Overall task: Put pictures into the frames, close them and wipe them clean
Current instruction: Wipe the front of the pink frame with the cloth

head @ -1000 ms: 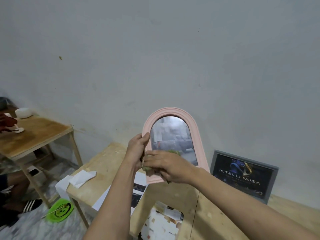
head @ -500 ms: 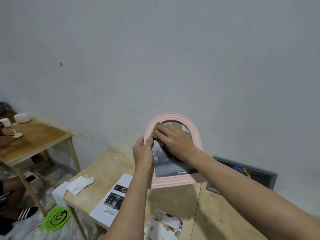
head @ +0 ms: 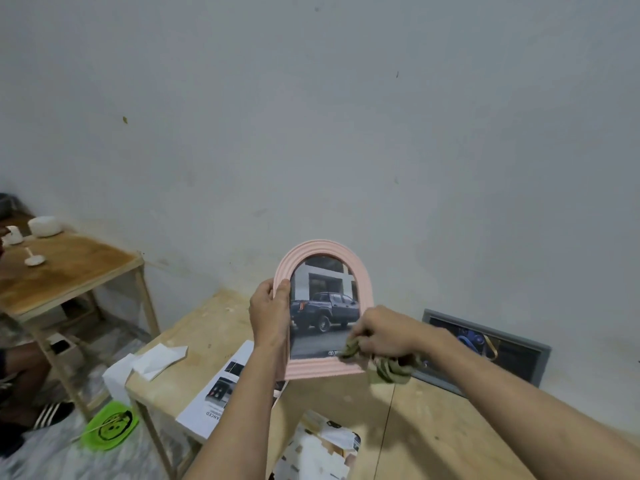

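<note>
We hold the pink arched frame (head: 322, 315) upright above the wooden table (head: 433, 420), its glass facing us. Our left hand (head: 270, 315) grips the frame's left edge: the thumb lies on the front rim, pressed against the pink moulding, while the other fingers wrap behind it and are hidden. Just right of that thumb, behind the glass, sits the picture of a dark pickup truck (head: 325, 311) parked before a pale building.

Our right hand (head: 384, 332) is closed on a crumpled olive-green cloth (head: 377, 363). Its fingers are curled together and pinch the cloth, which bunches below and to the left of the fingertips and touches the frame's lower right corner, over the bottom of the glass. The loose end of the cloth hangs under the knuckles.

Beyond the right hand, a grey rectangular frame (head: 485, 348) with a dark picture leans against the wall. Below the left wrist, a printed sheet (head: 214, 400) lies flat on the table, and further left of it a folded white tissue (head: 156, 358) rests at the table's corner. Under both forearms, near the lower edge, lies a heap of cut paper scraps (head: 318, 452).
</note>
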